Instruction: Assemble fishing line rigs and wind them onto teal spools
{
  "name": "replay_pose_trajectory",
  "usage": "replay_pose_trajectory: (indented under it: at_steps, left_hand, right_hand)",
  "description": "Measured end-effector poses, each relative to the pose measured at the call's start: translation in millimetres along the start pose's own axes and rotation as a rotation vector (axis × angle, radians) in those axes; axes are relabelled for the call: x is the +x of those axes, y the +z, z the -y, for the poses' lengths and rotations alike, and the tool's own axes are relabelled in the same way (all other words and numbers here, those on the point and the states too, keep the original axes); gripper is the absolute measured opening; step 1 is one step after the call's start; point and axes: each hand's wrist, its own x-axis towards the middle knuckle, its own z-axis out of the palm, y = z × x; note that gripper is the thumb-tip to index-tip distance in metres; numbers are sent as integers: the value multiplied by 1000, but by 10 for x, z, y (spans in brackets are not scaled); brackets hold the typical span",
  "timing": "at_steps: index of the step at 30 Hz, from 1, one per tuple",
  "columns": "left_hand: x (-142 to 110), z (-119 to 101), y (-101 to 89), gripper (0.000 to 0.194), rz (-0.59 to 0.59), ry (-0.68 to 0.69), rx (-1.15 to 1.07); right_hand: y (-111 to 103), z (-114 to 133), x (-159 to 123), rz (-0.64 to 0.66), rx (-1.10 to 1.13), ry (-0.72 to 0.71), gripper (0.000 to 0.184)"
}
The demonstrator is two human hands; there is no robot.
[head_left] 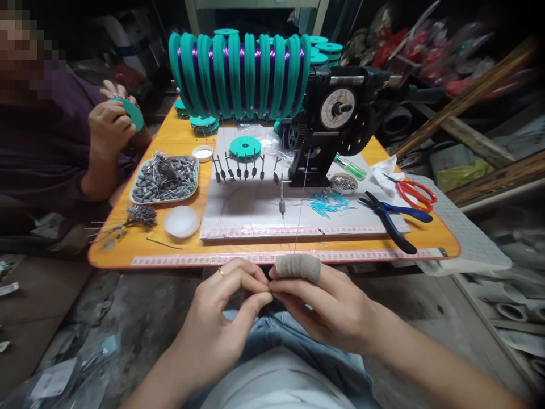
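Observation:
Just in front of the table's edge, over my lap, my left hand (232, 307) and my right hand (326, 295) meet at the fingertips. Both are closed in a pinch; what sits between the left thumb and forefinger is too small to make out. A thin purple line (302, 210) runs down from the black machine (317, 153) to my right hand. A grey ribbed sleeve (298, 268) wraps one right finger. Near the board's front, a lead sinker (282, 207) hangs from a small arm, and several more sinkers (246, 172) stand in a row behind it.
Teal spools (219, 74) wound with purple line sit on the machine's shaft. A tray of sinkers (193, 190) stands left. Black-and-blue pliers (387, 218), red-handled scissors (415, 193) and blue slivers (327, 204) lie right. At left, another person's hands (108, 122) hold a teal spool.

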Motion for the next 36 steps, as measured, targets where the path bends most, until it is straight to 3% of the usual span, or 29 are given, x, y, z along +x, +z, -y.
replay_pose_trajectory:
  at_steps: [4,7,10,12,14,15,19,23,25,28,31,36]
  left_hand:
    - [137,10,-65,17,221,-408,-464]
    - [204,30,-70,19,266,-487,-649]
    - [199,43,-66,13,176,-475,-681]
    - [160,65,-50,20,-2,-446,-669]
    - [103,100,0,15,-195,-435,-671]
    - [73,119,43,11,-234,-457,-694]
    - [11,138,266,18,-48,-645,-911]
    - [115,77,367,17,-184,-668,-1144]
    - [179,64,357,16,-199,-670,-1211]
    - [213,87,339,12,-184,-607,-1123]
    - [181,125,341,5,-207,-407,-752]
    - [129,142,326,23,-229,-94,-246]
  right_hand:
    - [15,-40,-28,-23,46,-64,15]
    - [29,-41,-72,-6,60,-36,13]
    - [54,-15,-101,-94,2,88,17]
    - [66,5,-88,-184,-54,190,18]
    - [66,17,-54,-264,-113,245,16]
    - [62,21,-35,-296,-141,252,15]
    - [55,34,1,-309,-204,213,14]
    - [104,49,-28,-255,-187,178,15]
    - [129,57,-34,-265,-155,170,15]
    - [135,71,-6,-287,-78,226,15]
    - [118,75,40,-315,-12,316,16]
    - [120,59,81,-255,65,363,16]
